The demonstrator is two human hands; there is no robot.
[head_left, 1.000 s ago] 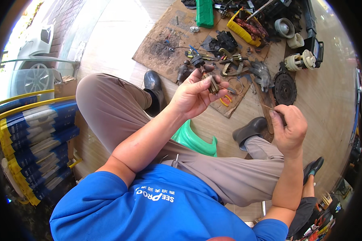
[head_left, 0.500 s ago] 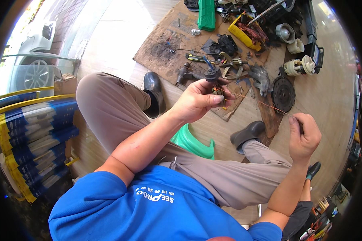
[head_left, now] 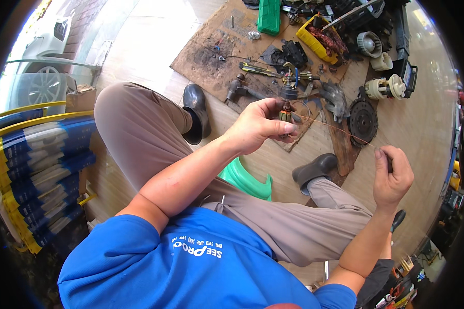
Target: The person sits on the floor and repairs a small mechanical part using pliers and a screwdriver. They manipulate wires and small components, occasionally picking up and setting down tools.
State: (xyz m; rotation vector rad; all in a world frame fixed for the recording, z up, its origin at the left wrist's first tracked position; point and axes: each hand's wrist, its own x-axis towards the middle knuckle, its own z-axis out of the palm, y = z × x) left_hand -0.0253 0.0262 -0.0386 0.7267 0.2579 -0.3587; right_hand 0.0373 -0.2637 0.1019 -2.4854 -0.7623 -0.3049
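Note:
My left hand (head_left: 263, 126) is closed around a small motor armature (head_left: 285, 116) with copper windings, held above the floor between my knees. A dark round piece (head_left: 289, 91) sits at the armature's far end. From the windings a thin copper wire (head_left: 340, 130) runs to the right. Its other end is pinched between thumb and fingers of my right hand (head_left: 391, 174), raised over my right knee. The wire looks nearly straight between the two hands.
A stained cardboard sheet (head_left: 196, 64) on the floor bears a hammer (head_left: 237, 87), a utility knife (head_left: 260, 70), grey gloves (head_left: 335, 100) and a green case (head_left: 268, 18). A dark round disc (head_left: 363, 121) lies right of a wooden board (head_left: 340, 147). A green plastic stool (head_left: 245, 180) is below me.
My left hand has turned the armature, so its dark end now points more away from me. My right hand still pinches the wire and has barely shifted.

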